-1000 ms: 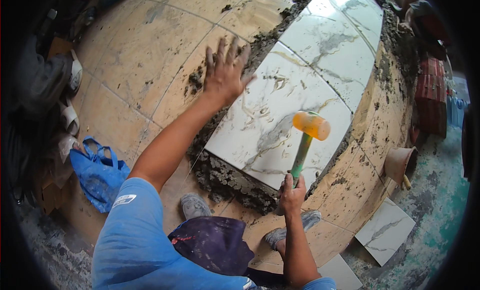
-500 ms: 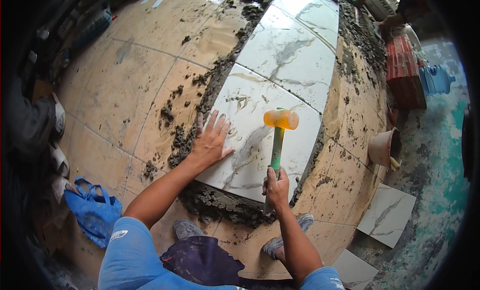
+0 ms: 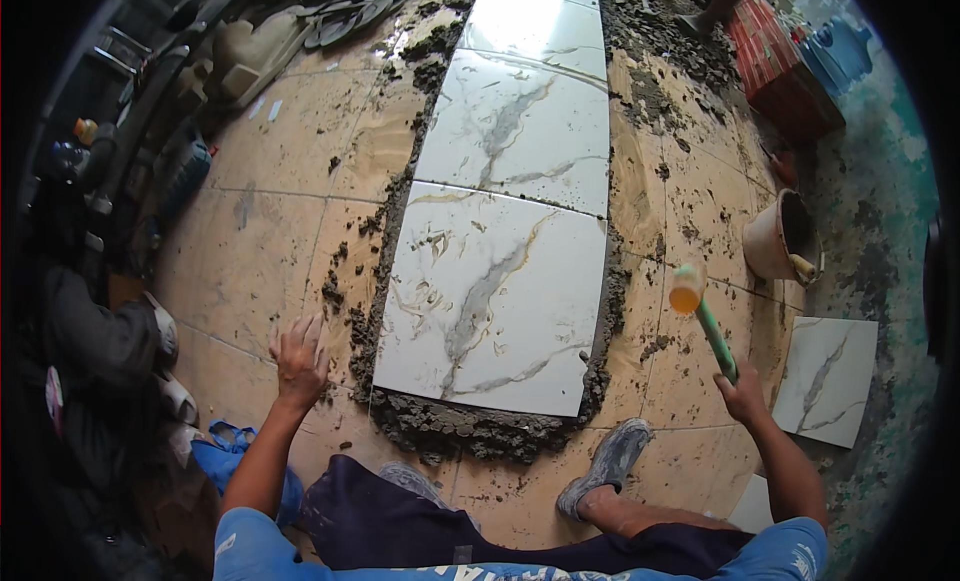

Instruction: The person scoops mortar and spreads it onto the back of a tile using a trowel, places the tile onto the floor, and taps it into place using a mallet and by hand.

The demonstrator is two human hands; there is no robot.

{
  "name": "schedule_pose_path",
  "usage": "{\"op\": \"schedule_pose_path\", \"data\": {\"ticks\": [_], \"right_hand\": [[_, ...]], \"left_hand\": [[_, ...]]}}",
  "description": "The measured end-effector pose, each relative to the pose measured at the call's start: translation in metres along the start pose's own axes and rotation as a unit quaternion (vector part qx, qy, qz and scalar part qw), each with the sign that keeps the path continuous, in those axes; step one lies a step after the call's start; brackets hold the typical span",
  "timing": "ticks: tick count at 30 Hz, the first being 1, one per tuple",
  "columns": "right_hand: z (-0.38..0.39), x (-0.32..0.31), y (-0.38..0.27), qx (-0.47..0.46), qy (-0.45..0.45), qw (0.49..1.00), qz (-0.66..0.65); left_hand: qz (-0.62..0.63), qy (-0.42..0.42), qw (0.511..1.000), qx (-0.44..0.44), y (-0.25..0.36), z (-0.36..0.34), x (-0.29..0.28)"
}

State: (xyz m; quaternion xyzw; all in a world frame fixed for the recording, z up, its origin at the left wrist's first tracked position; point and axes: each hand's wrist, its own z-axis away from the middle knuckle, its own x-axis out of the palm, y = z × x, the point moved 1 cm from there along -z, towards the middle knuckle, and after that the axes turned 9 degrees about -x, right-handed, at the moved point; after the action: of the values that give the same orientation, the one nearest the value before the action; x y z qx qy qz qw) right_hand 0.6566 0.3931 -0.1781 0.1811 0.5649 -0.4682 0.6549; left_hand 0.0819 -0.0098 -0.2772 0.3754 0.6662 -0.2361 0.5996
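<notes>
My right hand (image 3: pixel 742 389) grips the green handle of a rubber mallet (image 3: pixel 687 289), whose orange-yellow head is raised to the right of the tiles. Left of the tiles, my left hand (image 3: pixel 300 361) hovers over the tan floor with its fingers spread and nothing in it. Between my hands lies a white marbled tile (image 3: pixel 490 301) with grey and gold veins and smears of mortar on its face. It meets another marbled tile (image 3: pixel 520 121) at its far edge. Dark wet mortar (image 3: pixel 470 431) sticks out around the near edge and both sides.
At right stand a mortar-stained bucket (image 3: pixel 765 243), a red box (image 3: pixel 775 66) and a blue water jug (image 3: pixel 840 51). A loose marbled tile (image 3: pixel 828 381) lies at the lower right. A blue bag (image 3: pixel 225 461) sits beside my left arm; sandals (image 3: pixel 355 21) lie far left.
My left hand has lifted off the near tile and moved left over the floor. The mallet has swung right, away from above the tile. My view has shifted too.
</notes>
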Motion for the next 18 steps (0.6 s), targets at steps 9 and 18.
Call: {"op": "schedule_pose_path", "data": {"ticks": [9, 18], "right_hand": [[0.048, 0.113, 0.105, 0.213, 0.047, 0.976, 0.029], [-0.041, 0.174, 0.130, 0.143, 0.187, 0.972, -0.015]], "left_hand": [[-0.099, -0.082, 0.992, -0.011, 0.024, -0.005, -0.136], [-0.137, -0.146, 0.976, -0.091, 0.163, 0.005, -0.230]]}}
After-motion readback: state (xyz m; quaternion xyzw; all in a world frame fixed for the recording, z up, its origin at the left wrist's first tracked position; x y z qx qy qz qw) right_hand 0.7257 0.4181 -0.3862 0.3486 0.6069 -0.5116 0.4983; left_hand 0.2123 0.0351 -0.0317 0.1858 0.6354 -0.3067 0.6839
